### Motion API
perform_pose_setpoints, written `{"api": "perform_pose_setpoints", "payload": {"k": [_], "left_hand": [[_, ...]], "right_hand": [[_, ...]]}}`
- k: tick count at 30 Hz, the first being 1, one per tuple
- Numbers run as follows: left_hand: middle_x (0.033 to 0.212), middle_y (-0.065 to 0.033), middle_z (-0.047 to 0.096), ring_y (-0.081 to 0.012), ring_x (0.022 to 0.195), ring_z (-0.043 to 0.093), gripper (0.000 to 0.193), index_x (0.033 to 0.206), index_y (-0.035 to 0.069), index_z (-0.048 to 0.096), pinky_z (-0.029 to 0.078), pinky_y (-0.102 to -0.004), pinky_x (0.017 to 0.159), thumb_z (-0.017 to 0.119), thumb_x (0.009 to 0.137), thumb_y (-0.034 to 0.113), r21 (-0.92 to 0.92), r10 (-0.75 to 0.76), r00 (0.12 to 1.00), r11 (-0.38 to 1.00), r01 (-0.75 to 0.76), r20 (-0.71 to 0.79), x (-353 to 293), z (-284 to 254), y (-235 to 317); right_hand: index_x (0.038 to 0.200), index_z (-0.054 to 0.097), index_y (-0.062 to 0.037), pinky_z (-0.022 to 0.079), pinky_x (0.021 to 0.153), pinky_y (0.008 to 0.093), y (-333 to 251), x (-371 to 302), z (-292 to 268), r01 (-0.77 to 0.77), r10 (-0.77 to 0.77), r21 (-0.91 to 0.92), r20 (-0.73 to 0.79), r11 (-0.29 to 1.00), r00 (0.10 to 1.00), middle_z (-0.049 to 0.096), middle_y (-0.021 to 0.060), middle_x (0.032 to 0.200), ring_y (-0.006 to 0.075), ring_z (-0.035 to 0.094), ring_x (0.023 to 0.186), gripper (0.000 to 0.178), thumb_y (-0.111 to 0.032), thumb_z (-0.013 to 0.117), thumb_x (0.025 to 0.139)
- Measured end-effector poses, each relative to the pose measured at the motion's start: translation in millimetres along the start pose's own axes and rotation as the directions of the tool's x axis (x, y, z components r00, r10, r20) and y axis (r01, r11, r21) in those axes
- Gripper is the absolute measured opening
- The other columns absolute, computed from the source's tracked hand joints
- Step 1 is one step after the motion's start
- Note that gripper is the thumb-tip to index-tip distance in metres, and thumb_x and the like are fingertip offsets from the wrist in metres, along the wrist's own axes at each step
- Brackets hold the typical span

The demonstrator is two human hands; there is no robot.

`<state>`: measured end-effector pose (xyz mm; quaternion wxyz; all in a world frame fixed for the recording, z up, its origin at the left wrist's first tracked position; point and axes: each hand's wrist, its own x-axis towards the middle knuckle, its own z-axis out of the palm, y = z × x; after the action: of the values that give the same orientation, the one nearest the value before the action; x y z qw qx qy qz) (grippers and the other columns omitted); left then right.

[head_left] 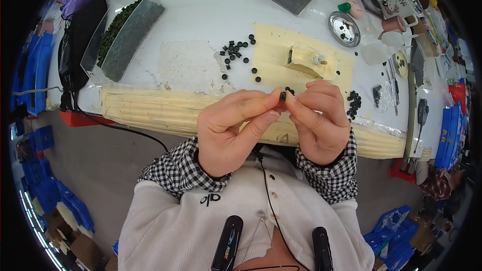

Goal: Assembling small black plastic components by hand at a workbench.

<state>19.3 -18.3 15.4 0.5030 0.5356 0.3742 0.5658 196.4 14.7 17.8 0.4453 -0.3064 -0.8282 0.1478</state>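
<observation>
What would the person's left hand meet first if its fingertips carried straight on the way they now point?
The small black round piece pinched at its fingertips, then at once the right hand, whose fingertips face the left hand; depth beyond is unclear.

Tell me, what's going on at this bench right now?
A person in a cream top with checked cuffs holds one small black round part pinched between the fingertips of the left hand and the right hand, raised above the white worktable. More loose black parts lie scattered on the table beyond, beside a cream mat with a small block fixture.
</observation>
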Motion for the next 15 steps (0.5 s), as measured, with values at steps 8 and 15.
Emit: {"api": "perform_pose_setpoints", "payload": {"k": [8,15], "left_hand": [[0.095,-0.0116,0.064,-0.012,0.084,0.06,0.021,0.099,-0.005,0.064,0.048,-0.0203,0.071,0.061,0.079,-0.012,-0.138,-0.047,0.998,0.99,0.042,-0.036,1.8,-3.9,-6.5],[0.095,-0.0119,0.064,-0.0122,0.083,0.06,0.022,0.099,-0.004,0.064,0.047,-0.0205,0.07,0.062,0.079,-0.011,-0.086,-0.013,1.0,0.996,0.012,-0.019,3.3,-6.2,-4.6]], "right_hand": [[0.106,0.066,-0.0058,0.044,0.076,0.0329,-3.4,-0.7,-1.5,-0.061,0.055,0.124,0.05,0.99,0.997,0.058,0.0039,0.09,0.0217,0.05,0.081,0.036,0.001,0.069,0.07],[0.107,0.066,-0.0056,0.044,0.076,0.0328,-3.2,-1.1,-1.5,-0.059,0.053,0.141,0.049,0.988,0.997,0.058,0.0041,0.09,0.0218,0.05,0.08,0.037,0.002,0.068,0.071]]}}
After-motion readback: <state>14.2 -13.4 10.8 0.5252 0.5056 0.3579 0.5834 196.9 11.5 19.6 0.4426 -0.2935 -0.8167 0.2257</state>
